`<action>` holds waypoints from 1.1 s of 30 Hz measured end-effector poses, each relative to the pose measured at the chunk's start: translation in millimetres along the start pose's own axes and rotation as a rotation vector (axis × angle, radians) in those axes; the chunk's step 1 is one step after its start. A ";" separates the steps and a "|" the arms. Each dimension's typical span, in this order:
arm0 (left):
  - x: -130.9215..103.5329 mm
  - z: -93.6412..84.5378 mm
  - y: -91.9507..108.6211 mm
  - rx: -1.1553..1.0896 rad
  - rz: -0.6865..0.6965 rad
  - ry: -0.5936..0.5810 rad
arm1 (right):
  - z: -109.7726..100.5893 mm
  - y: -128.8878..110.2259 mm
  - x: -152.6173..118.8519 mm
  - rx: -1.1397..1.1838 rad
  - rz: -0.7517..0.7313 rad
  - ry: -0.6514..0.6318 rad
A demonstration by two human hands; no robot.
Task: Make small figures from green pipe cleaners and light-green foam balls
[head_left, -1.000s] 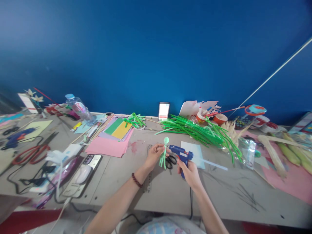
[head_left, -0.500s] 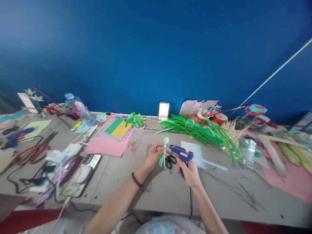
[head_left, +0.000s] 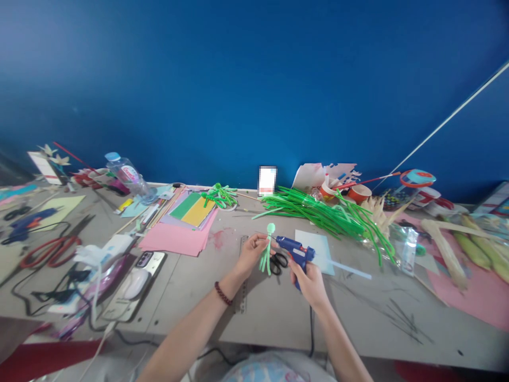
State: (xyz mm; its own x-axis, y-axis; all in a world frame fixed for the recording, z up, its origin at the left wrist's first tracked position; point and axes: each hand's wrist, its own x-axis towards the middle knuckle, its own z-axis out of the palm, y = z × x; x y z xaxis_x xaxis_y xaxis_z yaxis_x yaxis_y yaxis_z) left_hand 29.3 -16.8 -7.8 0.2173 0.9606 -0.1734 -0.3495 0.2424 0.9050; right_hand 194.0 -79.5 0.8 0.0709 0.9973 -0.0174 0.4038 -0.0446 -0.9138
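Pinched in my left hand [head_left: 253, 253] is a pale green pipe-cleaner figure [head_left: 271, 229], upright, with a round top and several strands hanging below. My right hand [head_left: 308, 278] is wrapped round the grip of a blue glue gun [head_left: 296, 248]. Its nozzle points left at the figure, close to my left fingertips; whether it touches, I cannot tell. A clear glue stick [head_left: 350, 269] sticks out of the back of the gun. Black-handled scissors [head_left: 279, 262] lie on the table just behind the figure, partly covered. Beside my left wrist lies a ruler [head_left: 244, 297], partly hidden by my arm.
Green pipe cleaners [head_left: 318, 212] are heaped behind my right hand. Pink paper [head_left: 175, 239], a phone [head_left: 135, 289] and large red-handled scissors [head_left: 51, 250] lie to the left. A plastic bottle [head_left: 129, 175] leans at the back. The gun's cord [head_left: 312, 331] drops over the front edge.
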 end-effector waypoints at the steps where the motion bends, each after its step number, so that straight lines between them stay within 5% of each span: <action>1: -0.2 0.3 0.2 -0.001 -0.001 0.000 | 0.2 -0.2 -0.2 -0.007 -0.003 0.000; 20: 0.4 0.7 0.6 0.003 -0.022 0.048 | 8.3 -1.9 -10.6 -0.383 -0.192 0.173; 33: 2.3 0.6 0.4 -0.053 -0.026 0.072 | 4.2 -6.7 -12.1 -0.198 -0.172 0.156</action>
State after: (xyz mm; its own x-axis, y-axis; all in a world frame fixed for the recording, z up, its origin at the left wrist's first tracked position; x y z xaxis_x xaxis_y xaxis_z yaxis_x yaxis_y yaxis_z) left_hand 30.2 -14.5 -7.6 0.1613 0.9607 -0.2258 -0.3931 0.2724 0.8782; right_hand 186.6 -91.1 5.4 0.1194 0.9710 0.2070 0.5912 0.0980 -0.8006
